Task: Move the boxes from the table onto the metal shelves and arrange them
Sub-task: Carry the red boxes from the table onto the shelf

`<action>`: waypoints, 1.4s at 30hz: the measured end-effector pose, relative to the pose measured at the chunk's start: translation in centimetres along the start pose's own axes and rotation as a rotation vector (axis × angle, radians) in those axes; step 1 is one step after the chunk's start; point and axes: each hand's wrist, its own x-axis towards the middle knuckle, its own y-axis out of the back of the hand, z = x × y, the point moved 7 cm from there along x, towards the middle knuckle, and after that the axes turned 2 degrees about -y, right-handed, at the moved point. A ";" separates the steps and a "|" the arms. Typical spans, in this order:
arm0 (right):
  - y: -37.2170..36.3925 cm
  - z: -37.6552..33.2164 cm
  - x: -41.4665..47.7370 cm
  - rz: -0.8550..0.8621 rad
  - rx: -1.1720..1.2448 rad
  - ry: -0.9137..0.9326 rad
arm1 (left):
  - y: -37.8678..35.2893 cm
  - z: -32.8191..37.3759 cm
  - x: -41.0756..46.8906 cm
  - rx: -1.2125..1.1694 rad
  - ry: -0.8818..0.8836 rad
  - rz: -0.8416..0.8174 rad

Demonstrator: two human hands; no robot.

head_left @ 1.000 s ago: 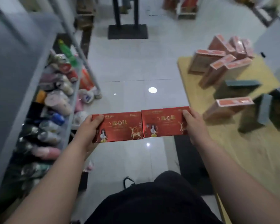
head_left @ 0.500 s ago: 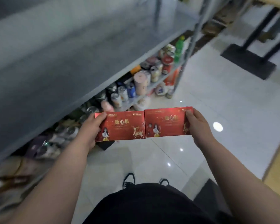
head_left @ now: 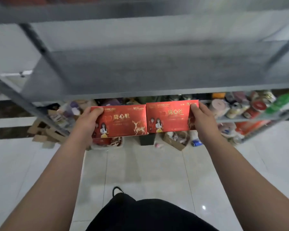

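Two flat red boxes with gold lettering and a deer print are pressed end to end between my hands. My left hand (head_left: 86, 124) grips the outer end of the left red box (head_left: 122, 121). My right hand (head_left: 203, 120) grips the outer end of the right red box (head_left: 169, 116). Both boxes hang in the air just below and in front of the front edge of a bare grey metal shelf (head_left: 148, 70). The table is out of view.
A lower shelf level (head_left: 244, 120) to the right holds several cans, cups and bottles. Cardboard boxes and small packages (head_left: 47, 132) lie on the tiled floor under the shelf. Slanted grey uprights (head_left: 45, 52) frame the shelf on both sides.
The view has swung left from the table to face the metal shelf squarely. Both hands still hold the two red boxes together, now close to the shelf's front edge.
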 end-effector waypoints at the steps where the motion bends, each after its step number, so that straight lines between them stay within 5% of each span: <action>1: -1.7 -1.4 0.2 -0.023 0.006 0.025 | 1.8 0.8 -0.1 -0.021 -0.024 0.026; 18: -20.1 -29.7 0.0 -0.088 0.209 0.462 | 21.3 24.5 3.7 -0.235 -0.514 0.113; 30: -25.0 -40.9 4.9 -0.125 0.224 0.567 | 23.1 36.3 11.3 -0.178 -0.674 0.055; 42: -32.4 -46.4 15.9 -0.357 0.150 0.626 | 23.7 41.4 21.8 0.016 -0.825 0.109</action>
